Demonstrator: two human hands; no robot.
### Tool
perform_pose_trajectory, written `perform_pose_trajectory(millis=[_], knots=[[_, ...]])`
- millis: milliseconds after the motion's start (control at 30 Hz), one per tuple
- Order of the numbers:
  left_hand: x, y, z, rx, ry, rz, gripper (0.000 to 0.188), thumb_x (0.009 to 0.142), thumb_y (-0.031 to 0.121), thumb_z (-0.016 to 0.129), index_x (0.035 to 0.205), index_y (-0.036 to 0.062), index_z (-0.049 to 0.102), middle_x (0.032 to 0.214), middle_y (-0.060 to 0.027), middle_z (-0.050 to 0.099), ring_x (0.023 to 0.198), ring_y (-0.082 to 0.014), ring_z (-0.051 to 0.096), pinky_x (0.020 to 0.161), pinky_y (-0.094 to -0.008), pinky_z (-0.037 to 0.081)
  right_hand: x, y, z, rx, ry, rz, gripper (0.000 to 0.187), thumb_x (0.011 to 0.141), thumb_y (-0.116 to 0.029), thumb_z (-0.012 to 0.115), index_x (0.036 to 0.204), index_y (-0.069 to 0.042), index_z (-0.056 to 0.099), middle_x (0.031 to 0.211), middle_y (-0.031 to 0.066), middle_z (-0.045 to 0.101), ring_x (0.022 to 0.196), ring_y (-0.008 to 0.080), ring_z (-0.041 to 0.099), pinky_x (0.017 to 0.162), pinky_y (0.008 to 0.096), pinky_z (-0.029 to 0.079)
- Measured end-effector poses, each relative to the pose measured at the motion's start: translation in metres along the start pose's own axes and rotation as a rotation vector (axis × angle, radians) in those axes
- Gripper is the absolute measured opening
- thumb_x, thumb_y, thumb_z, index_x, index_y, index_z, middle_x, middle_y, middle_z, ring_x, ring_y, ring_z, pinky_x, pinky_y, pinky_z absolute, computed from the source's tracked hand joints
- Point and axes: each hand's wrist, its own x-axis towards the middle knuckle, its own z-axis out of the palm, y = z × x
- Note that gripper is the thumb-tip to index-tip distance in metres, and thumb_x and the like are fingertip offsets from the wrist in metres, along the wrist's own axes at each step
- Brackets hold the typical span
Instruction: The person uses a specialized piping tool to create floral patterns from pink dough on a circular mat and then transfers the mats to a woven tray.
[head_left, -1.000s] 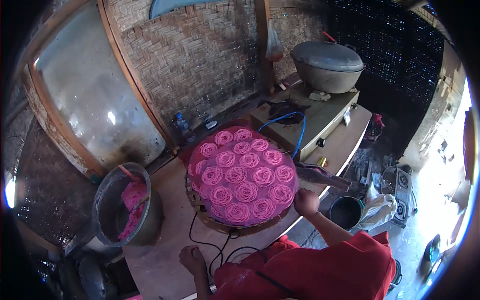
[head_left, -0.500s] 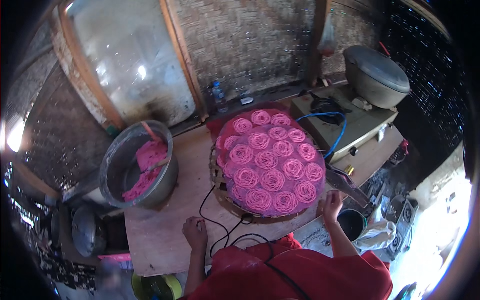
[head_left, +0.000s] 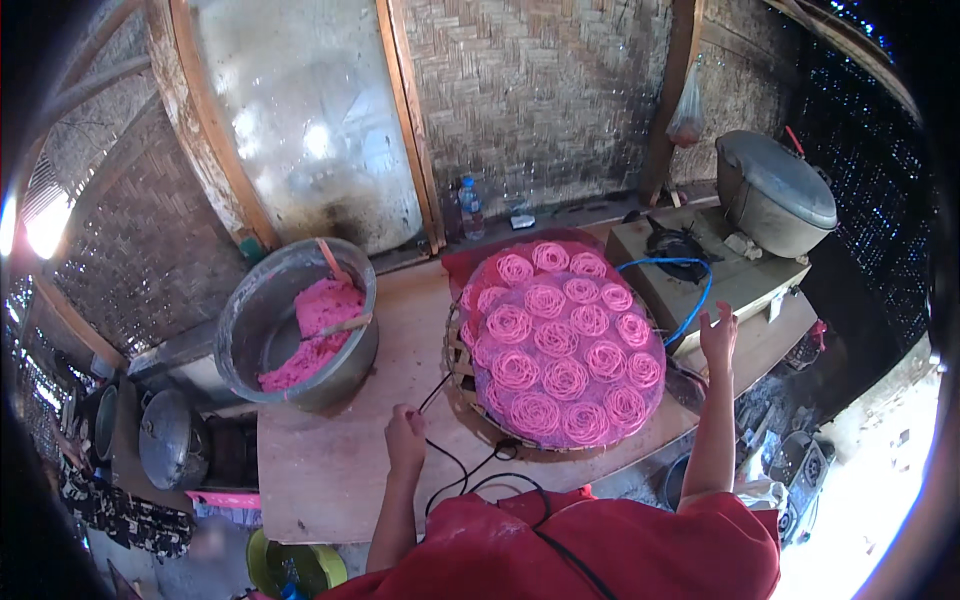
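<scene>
A round woven tray (head_left: 462, 385) lies on the table, lined with a purple and red sheet. Rows of pink noodle-like swirls (head_left: 564, 378) cover it, each coiled into a rosette. My left hand (head_left: 405, 438) hovers over the table to the left of the tray, fingers curled in, with nothing visible in them. Close by it runs a black cable (head_left: 450, 450). My right hand (head_left: 718, 335) is raised beyond the tray's right edge, near the front of the stove (head_left: 640, 245), fingers apart and empty.
A deep metal pot (head_left: 230, 355) at left holds pink dough (head_left: 325, 310) and wooden sticks. A blue hose (head_left: 690, 322) curves from the stove, where a lidded pot (head_left: 775, 190) stands. A water bottle (head_left: 470, 208) is by the wall. Below left is a green basin (head_left: 262, 560).
My right hand has risen and moved forward from the table's edge toward the stove, its fingers spreading. My left hand has shifted slightly up and right. The view has shifted too.
</scene>
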Motion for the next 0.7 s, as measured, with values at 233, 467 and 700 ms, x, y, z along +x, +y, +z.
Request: perform_pose_trajectory(millis=[233,467,700], knots=[[0.011,0.072,-0.093,-0.871,0.103,-0.209,0.024,0.09,0.012,0.055,0.112,0.0098,0.045,0.086,-0.0019,0.054,0.064,-0.0124,0.055,0.055,-0.0257,0.047,0.023,0.014,0.019,0.076,-0.095,0.272,0.05,0.08,-0.033,0.068,0.118,-0.006,0.05,0.094,0.0151,0.062,0.092,0.0316,0.061,0.08,0.0436,0.047],[-0.005,0.122,-0.165,-1.015,0.212,-0.109,0.049,0.089,0.019,0.059,0.131,0.0122,0.034,0.109,-0.0133,0.06,0.066,-0.0143,0.059,0.058,-0.0273,0.052,0.044,0.017,0.037,0.067,-0.168,0.321,0.054,0.076,-0.036,0.07,0.116,-0.006,0.05,0.1,0.0199,0.064,0.099,0.0366,0.06,0.086,0.0441,0.046],[0.007,0.137,-0.158,-0.916,0.05,0.055,0.057,0.091,0.017,0.055,0.139,0.0097,0.025,0.125,-0.0177,0.052,0.078,-0.0171,0.064,0.059,-0.0293,0.055,0.053,0.036,0.057,-0.004,-0.1,0.326,0.053,0.072,-0.029,0.073,0.114,-0.004,0.054,0.092,0.0162,0.065,0.092,0.0288,0.063,0.082,0.039,0.048]])
